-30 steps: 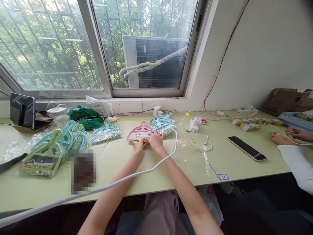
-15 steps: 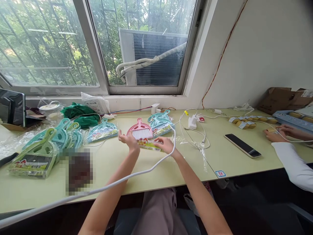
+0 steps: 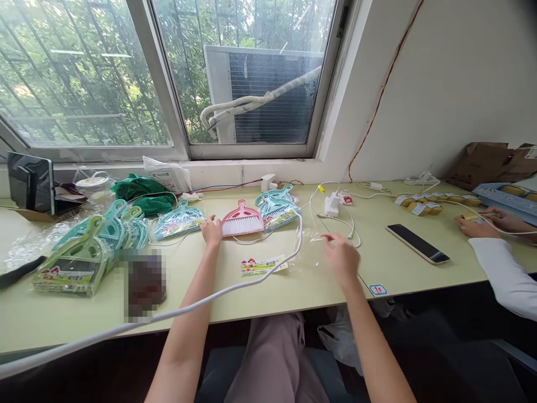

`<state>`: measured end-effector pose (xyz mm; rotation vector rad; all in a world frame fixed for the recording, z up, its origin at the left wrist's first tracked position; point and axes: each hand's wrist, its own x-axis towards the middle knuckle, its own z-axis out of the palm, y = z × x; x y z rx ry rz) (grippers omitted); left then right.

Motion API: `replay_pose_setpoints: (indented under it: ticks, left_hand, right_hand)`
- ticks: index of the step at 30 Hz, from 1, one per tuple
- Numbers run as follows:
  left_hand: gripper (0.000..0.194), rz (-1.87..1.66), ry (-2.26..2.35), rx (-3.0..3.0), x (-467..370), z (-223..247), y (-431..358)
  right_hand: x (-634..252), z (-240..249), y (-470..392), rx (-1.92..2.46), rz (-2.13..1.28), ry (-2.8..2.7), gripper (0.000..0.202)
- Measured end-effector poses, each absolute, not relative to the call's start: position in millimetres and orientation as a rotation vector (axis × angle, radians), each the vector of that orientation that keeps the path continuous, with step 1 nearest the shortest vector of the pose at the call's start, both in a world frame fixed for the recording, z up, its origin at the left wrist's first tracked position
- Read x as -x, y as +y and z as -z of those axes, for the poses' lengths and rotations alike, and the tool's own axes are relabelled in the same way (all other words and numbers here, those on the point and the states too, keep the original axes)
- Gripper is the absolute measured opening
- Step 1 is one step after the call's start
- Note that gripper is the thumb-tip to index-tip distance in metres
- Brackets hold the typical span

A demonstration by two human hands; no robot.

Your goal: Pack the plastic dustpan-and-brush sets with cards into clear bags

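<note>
My left hand has its fingers curled at the left edge of a pink dustpan with a white-bristled brush. My right hand, somewhat blurred, hovers over the table to the right, thumb and fingers pinched together; what they hold, if anything, is too small to make out. Between my forearms a printed card strip with red mushrooms lies flat, partly crossed by a white cable. Teal dustpan sets lie on both sides of the pink one, at left and at right.
Bagged green and teal dustpans pile up at left beside a blurred dark patch. A phone, a white plug and cables lie to the right. Another person's hands hold a small yellow item at far right.
The card strip, earlier between both hands, now lies on the table. My left hand has moved slightly left to the pink dustpan's edge; my right hand has moved right, away from the card.
</note>
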<state>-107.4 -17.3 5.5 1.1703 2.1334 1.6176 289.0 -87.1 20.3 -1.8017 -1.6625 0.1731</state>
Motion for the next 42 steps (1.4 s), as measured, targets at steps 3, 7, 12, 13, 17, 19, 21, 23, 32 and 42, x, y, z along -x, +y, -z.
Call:
replay_pose_setpoints:
  ticks: [3, 7, 12, 13, 17, 19, 21, 23, 32, 42]
  left_hand:
    - [0.010, -1.568, 2.126, -1.172, 110, 0, -13]
    - [0.014, -1.541, 2.097, -1.157, 112, 4, -7]
    - [0.005, -1.547, 2.041, -1.206, 107, 2, -9]
    - [0.006, -1.565, 2.035, -1.213, 105, 0, -10]
    - [0.015, -1.591, 1.901, -1.068, 99, -12, -15]
    - [0.019, -1.560, 1.808, -0.955, 99, -17, -17]
    - [0.021, -1.516, 1.750, -0.912, 100, -23, -19]
    - [0.022, -1.479, 1.712, -0.912, 102, -27, -24]
    - [0.017, -1.063, 1.398, -1.173, 105, -34, -37]
    - [0.014, -1.327, 1.514, -1.031, 105, -23, -28]
  right_hand:
    - [-339, -22, -101, 1.970, -0.039, -1.443, 0.034]
    - [-339, -41, -124, 1.952, -0.078, -1.412, 0.035]
    - [-261, -55, -151, 1.661, -0.206, -1.613, 0.036]
    - [-244, -53, -157, 1.592, -0.246, -1.679, 0.034]
    - [-192, -40, -169, 1.337, -0.346, -1.919, 0.025]
    - [-176, -39, -160, 1.278, -0.353, -1.964, 0.025]
    - [-161, -45, -141, 1.268, -0.360, -1.976, 0.027]
    - [-143, -53, -114, 1.297, -0.365, -2.008, 0.029]
    - [-73, -37, -43, 1.562, -0.114, -2.135, 0.033]
    - [-50, -35, -27, 1.657, -0.206, -1.976, 0.036]
